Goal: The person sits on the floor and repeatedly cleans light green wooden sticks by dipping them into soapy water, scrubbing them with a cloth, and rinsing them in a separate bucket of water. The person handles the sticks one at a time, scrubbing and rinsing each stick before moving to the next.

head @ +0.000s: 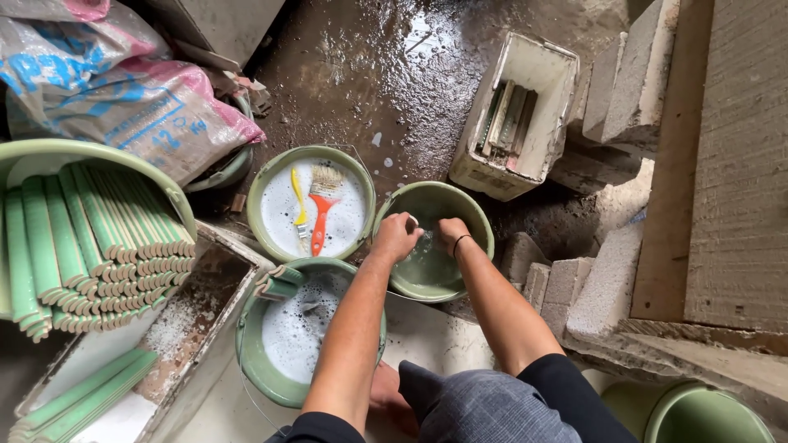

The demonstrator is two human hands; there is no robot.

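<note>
While person crouches over wet floor [369,74], nearest green bucket [254,361] holds foamy water, green trim tiles [277,283] leaning on its rim. Beyond it, both hands dip into small green bucket [476,226] of cloudy water: left hand [397,235] clenched in fist, contents cannot tell; right hand [450,234] curled, grip hidden. Just left, third bucket [263,184] holds yellow brush [299,205] and orange-handled brush [322,209]. Farther: white box [546,78] with tile strips. Far left: tub [49,152] stacked with green tiles.

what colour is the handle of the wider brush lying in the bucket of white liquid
Orange-red, on the wider brush beside a yellow-handled brush, in the green bucket. It shows best in the head view.
</note>
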